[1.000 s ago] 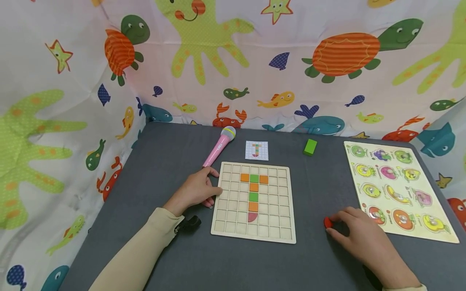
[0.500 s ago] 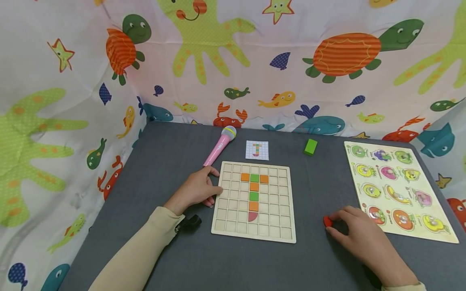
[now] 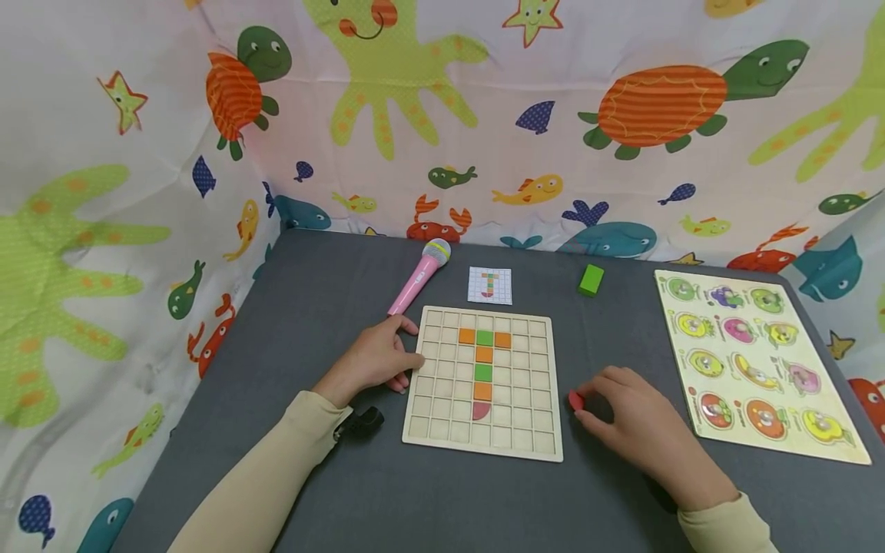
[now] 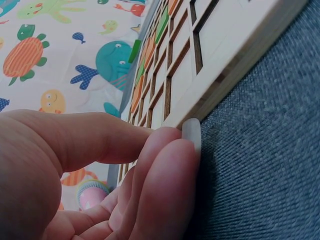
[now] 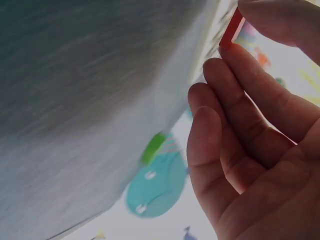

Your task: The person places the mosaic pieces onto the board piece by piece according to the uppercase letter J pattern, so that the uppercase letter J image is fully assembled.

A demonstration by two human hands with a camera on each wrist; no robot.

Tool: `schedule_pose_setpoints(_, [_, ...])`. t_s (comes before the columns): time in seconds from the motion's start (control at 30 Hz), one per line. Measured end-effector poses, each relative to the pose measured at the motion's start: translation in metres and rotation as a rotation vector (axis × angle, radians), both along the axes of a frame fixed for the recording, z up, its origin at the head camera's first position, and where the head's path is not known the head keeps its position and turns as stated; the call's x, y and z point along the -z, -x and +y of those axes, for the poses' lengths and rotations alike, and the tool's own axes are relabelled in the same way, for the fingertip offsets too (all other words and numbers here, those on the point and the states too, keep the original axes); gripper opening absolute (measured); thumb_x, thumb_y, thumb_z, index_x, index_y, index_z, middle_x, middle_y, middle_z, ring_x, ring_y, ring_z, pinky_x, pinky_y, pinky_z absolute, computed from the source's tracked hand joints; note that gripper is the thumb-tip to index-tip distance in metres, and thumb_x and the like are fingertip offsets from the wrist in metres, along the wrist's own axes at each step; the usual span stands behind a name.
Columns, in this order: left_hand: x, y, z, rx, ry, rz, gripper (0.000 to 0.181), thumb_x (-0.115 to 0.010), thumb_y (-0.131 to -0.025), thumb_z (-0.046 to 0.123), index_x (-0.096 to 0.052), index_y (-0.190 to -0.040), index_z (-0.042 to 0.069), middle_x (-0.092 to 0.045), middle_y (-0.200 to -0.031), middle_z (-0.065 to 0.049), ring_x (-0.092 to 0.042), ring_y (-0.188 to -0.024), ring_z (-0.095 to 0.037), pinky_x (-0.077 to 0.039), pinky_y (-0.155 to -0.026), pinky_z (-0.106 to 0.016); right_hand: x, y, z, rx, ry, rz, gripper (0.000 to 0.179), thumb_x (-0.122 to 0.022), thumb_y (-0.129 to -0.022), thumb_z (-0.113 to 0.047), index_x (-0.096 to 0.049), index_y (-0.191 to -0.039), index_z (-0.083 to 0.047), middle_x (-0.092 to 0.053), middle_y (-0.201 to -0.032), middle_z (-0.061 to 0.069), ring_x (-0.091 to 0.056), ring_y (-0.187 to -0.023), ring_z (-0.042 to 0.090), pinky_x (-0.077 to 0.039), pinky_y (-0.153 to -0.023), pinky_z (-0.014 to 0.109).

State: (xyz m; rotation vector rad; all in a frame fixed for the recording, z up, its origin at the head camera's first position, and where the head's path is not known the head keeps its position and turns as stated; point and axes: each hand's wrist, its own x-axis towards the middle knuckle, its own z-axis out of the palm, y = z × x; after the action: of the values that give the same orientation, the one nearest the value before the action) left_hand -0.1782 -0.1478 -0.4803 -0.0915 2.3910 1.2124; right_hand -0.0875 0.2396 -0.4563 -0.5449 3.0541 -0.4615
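At the middle of the table lies a wooden grid board (image 3: 524,380) with orange and green squares in a T and a red quarter-round piece (image 3: 480,412) at the foot of its stem. My left hand (image 3: 373,357) grips the board's left edge between thumb and curled fingers; the left wrist view shows the fingertips right at the rim. To the right of the board, my right hand (image 3: 639,422) pinches a small red piece (image 3: 575,400) between thumb and index finger. That piece appears edge-on in the right wrist view, with the other fingers loosely bent.
A pattern card (image 3: 489,286) lies behind the board, with a pink toy microphone (image 3: 418,278) to its left. A green block (image 3: 591,280) lies farther right. The fruit puzzle board (image 3: 760,361) covers the right side. A printed cloth (image 3: 429,69) hangs behind the table.
My right hand has moved left with the red piece, away from the fruit puzzle and closer to the grid board. The left hand stays at the board's edge.
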Motion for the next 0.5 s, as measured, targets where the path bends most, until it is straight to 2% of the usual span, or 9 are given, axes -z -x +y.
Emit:
schedule_pose_setpoints(0.3, [0.001,0.000,0.001,0.004,-0.007,0.005,0.050,-0.082,-0.092,0.018,-0.057,-0.136,0.016,-0.070,-0.081,-0.012,-0.072,-0.055,-0.023,-0.063,-0.052,-0.033,-0.006,0.020,-0.062,-0.126,0.030,0.066,0.014,-0.085,-0.093,-0.030,-0.080,-0.094,-0.017,-0.070,-0.094,-0.004,-0.058,-0.089,0.011,-0.060,-0.076,0.035])
schedule_pose_setpoints(0.5, [-0.001,0.000,0.001,0.003,-0.002,0.004,0.051,-0.083,-0.092,0.018,-0.057,-0.136,0.014,-0.070,-0.081,-0.013,-0.072,-0.055,-0.023,-0.062,-0.052,-0.032,-0.007,0.025,-0.099,-0.222,0.048,0.083,0.013,-0.085,-0.093,-0.030,-0.080,-0.095,-0.018,-0.071,-0.097,-0.004,-0.062,-0.093,0.012,-0.062,-0.078,0.033])
